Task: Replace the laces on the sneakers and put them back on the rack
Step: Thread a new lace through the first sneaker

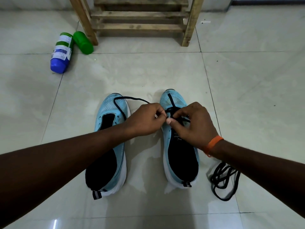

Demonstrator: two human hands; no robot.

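Observation:
Two light blue sneakers stand side by side on the tiled floor, toes pointing away from me. The left sneaker (109, 146) has bare eyelets. A dark lace (130, 98) is partly threaded through the front eyelets of the right sneaker (178, 151); one end loops over the left sneaker's toe. My left hand (145, 119) pinches the lace beside the right sneaker's eyelets. My right hand (193, 124), with an orange band at the wrist, pinches the lace over the same shoe's tongue. A second dark lace (224, 180) lies bunched on the floor to the right.
A wooden shoe rack (138, 20) stands against the far wall. Left of it, a blue and white bottle (61, 52) and a green cylinder (83, 42) lie on the floor. Pale glossy tiles (247, 83) spread all around.

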